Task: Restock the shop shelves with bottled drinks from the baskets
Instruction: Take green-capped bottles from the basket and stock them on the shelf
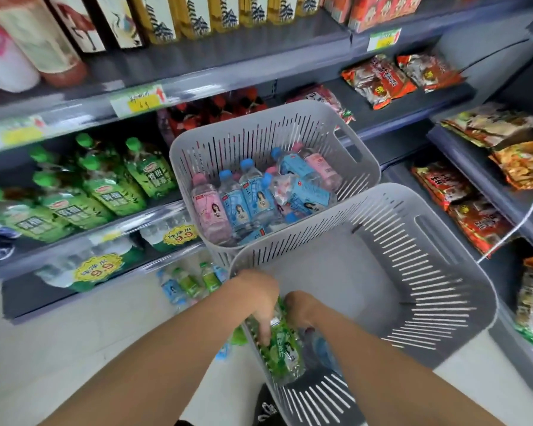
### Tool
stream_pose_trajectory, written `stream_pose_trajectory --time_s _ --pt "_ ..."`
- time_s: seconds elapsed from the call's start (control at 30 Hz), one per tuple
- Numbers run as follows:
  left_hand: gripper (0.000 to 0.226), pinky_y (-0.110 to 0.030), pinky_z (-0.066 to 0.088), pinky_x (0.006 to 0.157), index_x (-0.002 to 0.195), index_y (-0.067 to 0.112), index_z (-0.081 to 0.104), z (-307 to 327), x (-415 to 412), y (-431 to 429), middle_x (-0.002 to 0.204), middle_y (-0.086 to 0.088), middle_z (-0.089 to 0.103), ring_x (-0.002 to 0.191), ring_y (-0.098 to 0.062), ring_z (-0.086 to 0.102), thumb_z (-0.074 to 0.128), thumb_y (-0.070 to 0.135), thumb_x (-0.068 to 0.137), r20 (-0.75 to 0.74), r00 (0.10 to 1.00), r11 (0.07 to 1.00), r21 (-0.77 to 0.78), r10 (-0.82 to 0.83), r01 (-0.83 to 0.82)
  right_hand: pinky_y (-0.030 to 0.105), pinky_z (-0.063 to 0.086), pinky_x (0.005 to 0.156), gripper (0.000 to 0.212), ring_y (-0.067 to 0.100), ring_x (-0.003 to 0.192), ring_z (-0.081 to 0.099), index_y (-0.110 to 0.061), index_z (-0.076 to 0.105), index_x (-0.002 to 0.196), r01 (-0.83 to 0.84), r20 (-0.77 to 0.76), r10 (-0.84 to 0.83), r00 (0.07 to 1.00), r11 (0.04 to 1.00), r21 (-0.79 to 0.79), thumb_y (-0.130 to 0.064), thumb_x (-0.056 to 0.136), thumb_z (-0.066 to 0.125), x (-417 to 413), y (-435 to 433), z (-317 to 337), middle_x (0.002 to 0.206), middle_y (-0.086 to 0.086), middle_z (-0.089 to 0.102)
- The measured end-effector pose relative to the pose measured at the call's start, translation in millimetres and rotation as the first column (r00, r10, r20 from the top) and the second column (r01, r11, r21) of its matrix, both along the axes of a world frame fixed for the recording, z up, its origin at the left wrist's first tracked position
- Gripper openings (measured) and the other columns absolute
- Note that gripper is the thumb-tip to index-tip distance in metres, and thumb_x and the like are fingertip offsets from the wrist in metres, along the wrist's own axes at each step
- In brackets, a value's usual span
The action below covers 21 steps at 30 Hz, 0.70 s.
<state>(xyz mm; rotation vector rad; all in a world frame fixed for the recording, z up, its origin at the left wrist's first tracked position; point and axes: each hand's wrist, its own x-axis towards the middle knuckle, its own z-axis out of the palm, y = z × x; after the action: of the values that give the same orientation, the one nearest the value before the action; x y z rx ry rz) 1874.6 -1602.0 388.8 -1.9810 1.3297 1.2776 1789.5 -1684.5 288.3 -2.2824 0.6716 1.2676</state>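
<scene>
left hand grips green bottle | right hand grip unclear | near basket | pale floor | shop shelves

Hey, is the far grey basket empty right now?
No, the far grey basket holds a pile of pink- and blue-labelled bottles.

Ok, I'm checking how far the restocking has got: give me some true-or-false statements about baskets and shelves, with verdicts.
The far basket holds blue- and pink-labelled bottles. True.
The near basket is full to the rim. False: it is mostly bare, with a green bottle at its near end.
The left hand grips the green bottle. True.
The green tea bottles sit on the right-hand shelves. False: they are on the left; snack packets lie on the right.
</scene>
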Motion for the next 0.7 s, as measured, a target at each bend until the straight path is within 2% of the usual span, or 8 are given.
stream_pose_trajectory --time_s 0.1,0.17,0.3,0.4,0.5,0.6,0.63,0.7 --pt "0.061 -0.03 0.052 0.069 0.106 0.003 0.065 4.9 4.7 1.5 0.09 -0.005 0.062 0.076 -0.021 0.057 0.084 0.044 0.065 -0.012 0.999 0.998 -0.049 0.043 -0.043 0.029 0.048 0.088 0.038 0.028 0.115 0.058 0.002 0.051 0.128 -0.023 -0.057 0.022 0.998 1.0 -0.017 -0.004 0.09 0.058 4.2 2.7 -4.9 0.126 0.015 0.057" --pt "0.061 -0.03 0.052 0.07 0.105 0.002 0.064 5.1 7.4 2.7 0.089 -0.002 0.058 0.077 -0.022 0.057 0.084 0.043 0.065 -0.031 0.998 0.995 -0.079 0.058 -0.06 0.028 0.048 0.084 0.036 0.027 0.113 0.059 0.002 0.054 0.125 -0.022 -0.062 0.02 0.998 0.999 -0.033 -0.005 0.09 0.058 4.8 1.2 -3.1 0.124 0.015 0.058" --pt "0.067 -0.036 0.057 0.077 0.107 0.004 0.062 6.6 9.1 0.8 0.1 -0.007 0.064 0.087 -0.024 0.063 0.085 0.046 0.06 -0.053 0.993 0.982 -0.154 0.101 -0.108 0.027 0.047 0.073 0.026 0.024 0.095 0.062 -0.003 0.062 0.109 0.064 -0.001 -0.065 0.998 0.99 -0.127 -0.008 0.084 0.059 1.7 -15.2 17.7 0.101 0.01 0.063" --pt "0.068 -0.034 0.055 0.073 0.111 0.007 0.059 23.5 11.9 -5.1 0.103 -0.006 0.062 0.09 -0.023 0.061 0.084 0.044 0.061 -0.029 0.991 0.959 -0.25 0.131 -0.134 0.028 0.049 0.07 0.033 0.022 0.089 0.061 -0.006 0.063 0.102 0.18 0.07 -0.173 0.982 0.977 -0.114 -0.023 0.076 0.07 -3.7 -37.0 41.3 0.089 0.006 0.061" --pt "0.072 -0.031 0.047 0.07 0.122 0.014 0.051 47.1 13.1 -9.8 0.107 -0.003 0.056 0.094 -0.021 0.054 0.084 0.037 0.063 -0.071 0.981 0.918 -0.344 0.183 -0.196 0.034 0.052 0.081 0.053 0.024 0.097 0.062 -0.007 0.061 0.107 0.279 0.131 -0.275 0.952 0.96 -0.01 -0.038 0.069 0.08 -14.9 -58.6 68.5 0.104 0.01 0.064" --pt "0.073 -0.028 0.039 0.061 0.122 0.018 0.047 63.7 9.9 -9.6 0.096 0.004 0.052 0.09 -0.019 0.051 0.087 0.03 0.062 -0.173 0.938 0.858 -0.382 0.299 -0.344 0.033 0.045 0.088 0.074 0.021 0.106 0.051 -0.006 0.052 0.126 0.389 0.162 -0.404 0.9 0.914 0.117 -0.04 0.068 0.084 -30.1 -76.3 98.7 0.123 0.007 0.054" --pt "0.077 -0.027 0.04 0.063 0.126 0.019 0.045 67.7 8.9 -9.1 0.102 0.004 0.053 0.094 -0.019 0.052 0.087 0.028 0.062 -0.22 0.909 0.82 -0.393 0.355 -0.416 0.034 0.044 0.093 0.08 0.021 0.109 0.049 -0.005 0.049 0.13 0.412 0.152 -0.433 0.888 0.899 0.152 -0.04 0.067 0.084 -34.5 -81.9 107.4 0.128 0.008 0.052" --pt "0.093 -0.026 0.044 0.078 0.138 0.016 0.036 78.0 8.2 -7.7 0.125 0.001 0.051 0.109 -0.021 0.053 0.087 0.024 0.061 -0.326 0.814 0.707 -0.406 0.48 -0.579 0.039 0.047 0.096 0.084 0.022 0.113 0.05 -0.005 0.047 0.133 0.441 0.116 -0.472 0.874 0.871 0.218 -0.039 0.067 0.085 -41.6 -91.0 124.0 0.136 0.011 0.049"
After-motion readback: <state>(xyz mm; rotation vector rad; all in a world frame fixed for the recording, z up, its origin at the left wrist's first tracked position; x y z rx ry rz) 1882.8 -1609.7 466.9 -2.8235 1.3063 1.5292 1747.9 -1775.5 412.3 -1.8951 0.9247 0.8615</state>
